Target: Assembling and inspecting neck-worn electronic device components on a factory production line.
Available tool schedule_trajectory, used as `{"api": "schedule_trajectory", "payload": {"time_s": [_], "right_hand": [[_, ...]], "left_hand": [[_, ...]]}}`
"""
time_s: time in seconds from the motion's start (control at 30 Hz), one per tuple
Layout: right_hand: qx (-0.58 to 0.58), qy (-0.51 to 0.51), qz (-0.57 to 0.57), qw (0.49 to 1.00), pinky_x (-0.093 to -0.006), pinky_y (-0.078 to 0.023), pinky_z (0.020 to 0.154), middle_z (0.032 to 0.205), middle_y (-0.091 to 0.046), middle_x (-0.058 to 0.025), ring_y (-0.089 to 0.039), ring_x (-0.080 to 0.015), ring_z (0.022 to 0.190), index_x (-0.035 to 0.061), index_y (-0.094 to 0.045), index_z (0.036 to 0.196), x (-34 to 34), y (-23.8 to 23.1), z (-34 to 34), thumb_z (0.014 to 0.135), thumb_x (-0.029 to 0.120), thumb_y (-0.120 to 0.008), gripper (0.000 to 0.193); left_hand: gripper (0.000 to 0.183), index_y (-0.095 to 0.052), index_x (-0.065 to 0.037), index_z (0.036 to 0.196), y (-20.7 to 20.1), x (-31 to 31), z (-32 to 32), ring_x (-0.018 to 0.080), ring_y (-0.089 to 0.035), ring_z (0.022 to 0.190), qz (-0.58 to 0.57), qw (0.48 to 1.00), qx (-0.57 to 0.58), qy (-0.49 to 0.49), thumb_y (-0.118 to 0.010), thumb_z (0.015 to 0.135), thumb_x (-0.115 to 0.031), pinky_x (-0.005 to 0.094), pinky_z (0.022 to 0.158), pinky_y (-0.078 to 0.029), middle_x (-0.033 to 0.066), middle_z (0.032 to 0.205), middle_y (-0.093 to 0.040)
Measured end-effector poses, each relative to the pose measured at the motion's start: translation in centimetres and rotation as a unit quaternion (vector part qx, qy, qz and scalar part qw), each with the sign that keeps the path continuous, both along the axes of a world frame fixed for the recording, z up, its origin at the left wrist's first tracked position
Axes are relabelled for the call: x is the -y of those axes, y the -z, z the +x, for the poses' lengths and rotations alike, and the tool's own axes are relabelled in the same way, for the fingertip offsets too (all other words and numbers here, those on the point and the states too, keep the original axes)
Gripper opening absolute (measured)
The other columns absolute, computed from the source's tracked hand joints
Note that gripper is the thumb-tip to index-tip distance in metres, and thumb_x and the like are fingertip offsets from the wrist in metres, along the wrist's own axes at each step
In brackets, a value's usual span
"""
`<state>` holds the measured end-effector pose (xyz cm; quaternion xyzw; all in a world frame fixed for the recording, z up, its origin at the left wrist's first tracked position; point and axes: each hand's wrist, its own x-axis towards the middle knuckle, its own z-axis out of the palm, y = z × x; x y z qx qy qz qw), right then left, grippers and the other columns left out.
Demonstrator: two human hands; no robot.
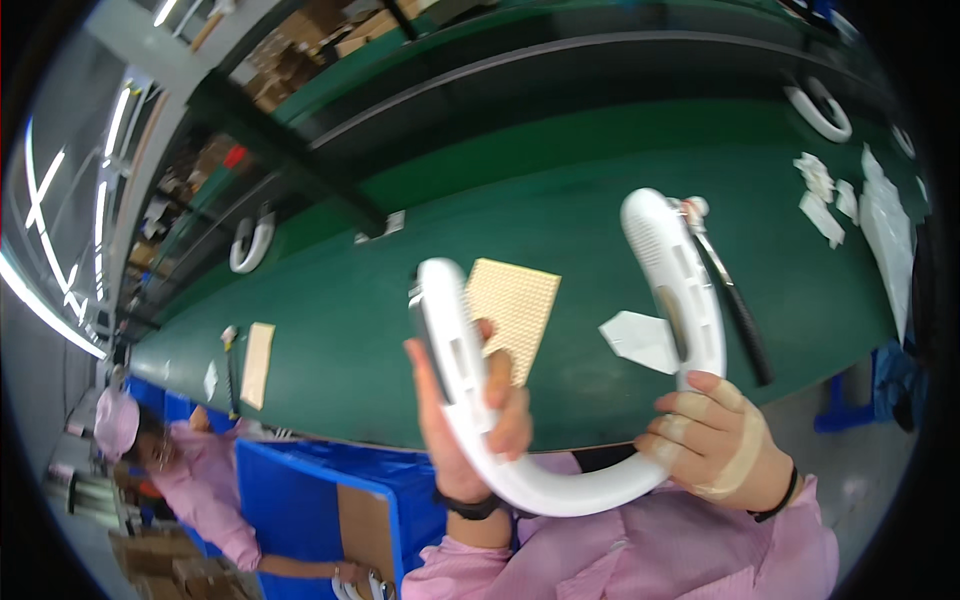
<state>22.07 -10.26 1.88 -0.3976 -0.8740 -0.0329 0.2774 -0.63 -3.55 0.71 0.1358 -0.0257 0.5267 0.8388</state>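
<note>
A white U-shaped neck fan [560, 492] is held up in front of me, its two ends pointing away and slots showing along its arms. My left hand [450, 455] is closed around the left arm of the fan, slightly blurred. With fingers curled, my right hand [725, 440] grips the right side of the curve; tan tape wraps its fingers and palm. Behind the fan, a yellow sheet of small bumps [520, 300] lies on the green table [560, 225]. White paper [635, 340] and a black-handled tool [745, 330] lie near the right arm.
Crumpled white tissue [815, 178] and a clear plastic bag [886, 235] are at the right. More neck fans rest at the back right [825, 125] and back left [258, 248]. A blue bin [393, 530] stands lower left, where a person in pink [205, 490] reaches in.
</note>
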Motion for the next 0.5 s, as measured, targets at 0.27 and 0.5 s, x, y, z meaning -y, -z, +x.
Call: {"api": "schedule_trajectory", "payload": {"time_s": [0.27,0.5], "right_hand": [[0.063,-0.069,-0.01,0.996,-0.0394,-0.037,0.101,0.078,-0.057,0.0024,-0.057,-0.0145,0.086,0.0118,-0.062,0.083,0.2,-0.1,-0.3,0.066,0.014,-0.062,0.018],[0.054,-0.102,0.027,0.993,-0.0389,-0.04,0.101,0.068,-0.056,-0.0028,-0.059,-0.017,0.077,0.0029,-0.062,0.074,-0.1,-0.3,-0.1,0.063,0.01,-0.059,0.014]], "left_hand": [[0.048,-0.028,0.002,0.132,3.2,-0.1,-1.1,0.0186,-0.047,0.045,-0.02,0.993,0.119,-0.004,-0.035,0.095,-0.028,0.0295,0.036,-0.038,0.0115,0.074,-0.045],[0.043,-0.026,0.0,0.133,4.7,-1.2,-0.4,0.0212,-0.056,0.055,0.053,0.986,0.151,0.039,-0.035,0.095,-0.018,0.0313,0.048,-0.047,0.014,0.082,-0.051]]}}
